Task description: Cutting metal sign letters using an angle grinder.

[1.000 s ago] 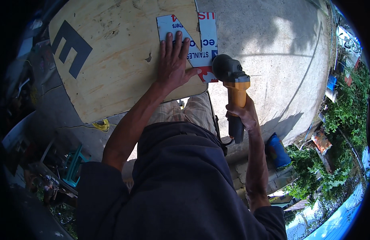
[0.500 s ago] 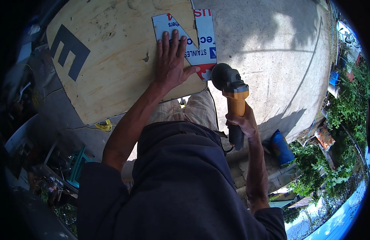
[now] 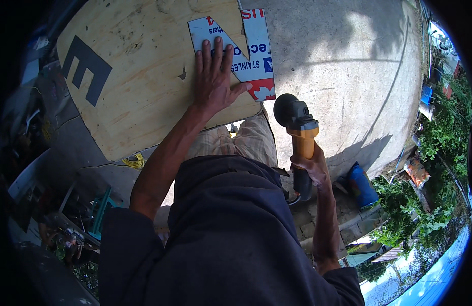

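Observation:
My left hand lies flat with fingers stretched out, pressing an N-shaped sheet-metal piece onto the plywood board. White film with blue and red print covers that piece, and its right edge overhangs the board. My right hand is wrapped around the body of a yellow-and-black angle grinder. The grinder's round dark head sits just off the piece's lower right corner, with a small gap between them. At the board's left lies a dark E-shaped piece, untouched.
Concrete floor stretches to the right of the board. A blue sack stands at the lower right near green plants. Coiled yellow cord lies below the board, and a teal stool is at lower left.
The grinder has moved down and slightly right, away from the sheet-metal piece's edge. The piece and my left hand have shifted slightly left in view.

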The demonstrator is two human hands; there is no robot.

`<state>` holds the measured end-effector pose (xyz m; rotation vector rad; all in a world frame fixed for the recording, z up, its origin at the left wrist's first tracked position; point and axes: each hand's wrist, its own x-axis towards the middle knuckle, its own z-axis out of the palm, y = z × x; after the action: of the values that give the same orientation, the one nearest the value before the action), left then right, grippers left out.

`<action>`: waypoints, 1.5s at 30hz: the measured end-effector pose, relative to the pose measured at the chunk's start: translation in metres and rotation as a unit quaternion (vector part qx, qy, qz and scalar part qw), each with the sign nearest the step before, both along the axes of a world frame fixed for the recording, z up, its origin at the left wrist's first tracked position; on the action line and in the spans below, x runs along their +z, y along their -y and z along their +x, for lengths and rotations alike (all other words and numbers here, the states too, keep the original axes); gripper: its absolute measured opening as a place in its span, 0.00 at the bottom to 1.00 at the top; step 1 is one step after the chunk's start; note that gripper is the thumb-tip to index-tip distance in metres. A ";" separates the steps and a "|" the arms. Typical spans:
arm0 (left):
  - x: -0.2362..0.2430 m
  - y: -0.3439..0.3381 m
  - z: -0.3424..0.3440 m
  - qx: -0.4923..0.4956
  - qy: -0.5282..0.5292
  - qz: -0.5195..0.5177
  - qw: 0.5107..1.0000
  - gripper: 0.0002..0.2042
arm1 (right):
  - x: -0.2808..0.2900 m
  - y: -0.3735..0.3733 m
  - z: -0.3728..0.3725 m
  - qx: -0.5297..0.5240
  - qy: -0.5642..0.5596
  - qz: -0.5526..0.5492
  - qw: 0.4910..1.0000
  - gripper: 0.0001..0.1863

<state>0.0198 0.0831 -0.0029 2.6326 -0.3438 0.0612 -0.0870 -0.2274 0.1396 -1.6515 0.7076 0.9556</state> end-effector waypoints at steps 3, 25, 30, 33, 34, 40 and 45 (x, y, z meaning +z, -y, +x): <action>0.001 0.000 0.000 0.005 0.001 -0.006 1.000 0.55 | 0.001 0.006 0.000 -0.016 0.001 -0.010 1.000 0.29; 0.007 0.001 -0.001 0.010 -0.010 0.000 1.000 0.55 | -0.037 -0.027 0.197 -0.097 -0.004 0.297 0.950 0.25; 0.008 0.000 -0.002 0.008 -0.019 0.016 1.000 0.54 | -0.042 -0.029 0.200 -0.118 -0.029 0.317 0.941 0.23; 0.008 0.001 -0.001 0.008 -0.019 0.013 1.000 0.54 | -0.042 -0.029 0.202 -0.130 -0.036 0.333 0.933 0.23; 0.008 0.001 -0.001 0.007 -0.020 0.013 1.000 0.54 | -0.041 -0.029 0.202 -0.133 -0.037 0.336 0.932 0.23; 0.007 0.000 -0.001 0.009 -0.016 0.003 1.000 0.54 | -0.042 -0.033 0.205 -0.110 -0.025 0.316 0.942 0.26; 0.006 0.002 -0.001 0.005 -0.013 0.003 1.000 0.54 | -0.040 -0.029 0.197 -0.102 -0.033 0.312 0.944 0.25</action>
<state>0.0183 0.0814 0.0030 2.6385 -0.3237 0.0297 0.1100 -0.1981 0.0991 -0.9736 0.5319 0.9610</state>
